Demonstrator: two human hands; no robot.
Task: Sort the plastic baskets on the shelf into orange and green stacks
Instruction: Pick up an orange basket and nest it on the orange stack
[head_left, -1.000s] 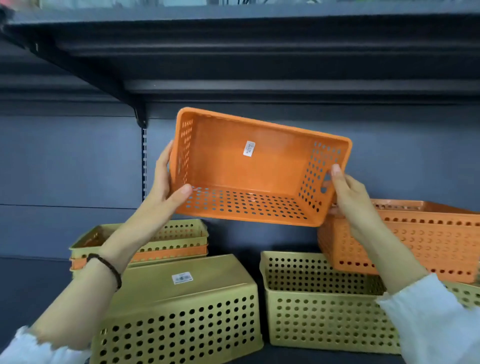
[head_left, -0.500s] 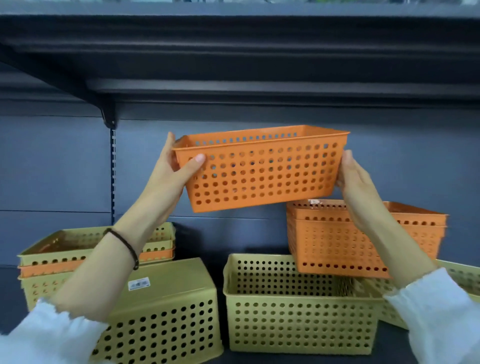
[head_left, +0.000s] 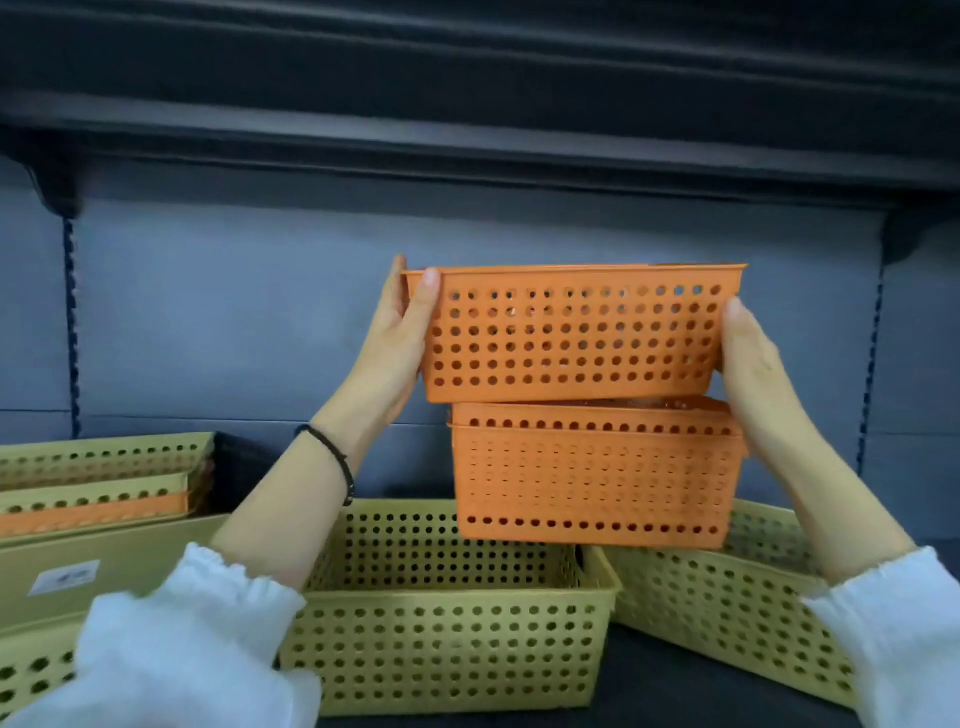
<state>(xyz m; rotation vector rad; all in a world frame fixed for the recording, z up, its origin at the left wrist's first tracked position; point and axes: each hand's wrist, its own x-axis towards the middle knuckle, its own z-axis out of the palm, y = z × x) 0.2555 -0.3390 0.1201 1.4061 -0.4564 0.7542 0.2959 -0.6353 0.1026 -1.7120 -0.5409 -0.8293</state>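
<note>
We hold the orange basket upright by its short ends, left hand and right hand each clamped on an end, just above the orange stack toward the shelf's right side. The stack rests across two green baskets. Square it over the stack's rim, keep it level, lower straight so it nests; the stack's perch looks wobbly.

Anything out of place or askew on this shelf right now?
Yes. On the far left, an orange basket sits nested between green baskets, so that stack is mixed. The orange stack at right rests across the rims of two green baskets, not on the shelf itself.
</note>
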